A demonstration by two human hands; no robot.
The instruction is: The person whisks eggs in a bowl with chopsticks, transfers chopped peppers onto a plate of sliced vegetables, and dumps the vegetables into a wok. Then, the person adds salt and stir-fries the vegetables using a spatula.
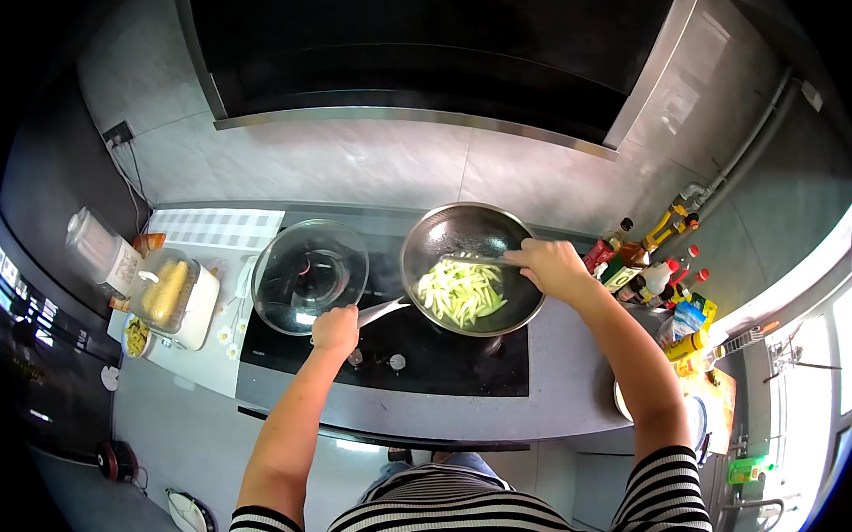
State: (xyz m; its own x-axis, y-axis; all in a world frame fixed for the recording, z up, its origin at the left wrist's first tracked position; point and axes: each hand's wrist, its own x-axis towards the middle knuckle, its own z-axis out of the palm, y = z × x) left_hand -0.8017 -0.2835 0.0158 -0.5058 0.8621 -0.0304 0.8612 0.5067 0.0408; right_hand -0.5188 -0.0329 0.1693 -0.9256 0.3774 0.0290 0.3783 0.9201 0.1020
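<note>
My left hand (335,331) is closed around the metal handle of a wok (427,238) on the right side of the black stovetop (392,380). Pale green vegetable strips (462,291) lie heaped in the wok. Over its right rim, my right hand (550,265) grips a utensil (479,259) whose thin grey shaft reaches to the strips. Its working end is hidden among them, so I cannot tell its exact kind. A clear glass lid (312,270) rests on the left part of the stovetop, just beyond my left hand.
Several sauce bottles (632,259) crowd the counter's right end, near my right forearm. On the left stand a clear-lidded appliance with corn (172,292) and a small bowl of food (136,338). A dark range hood (419,60) hangs above the wall tiles.
</note>
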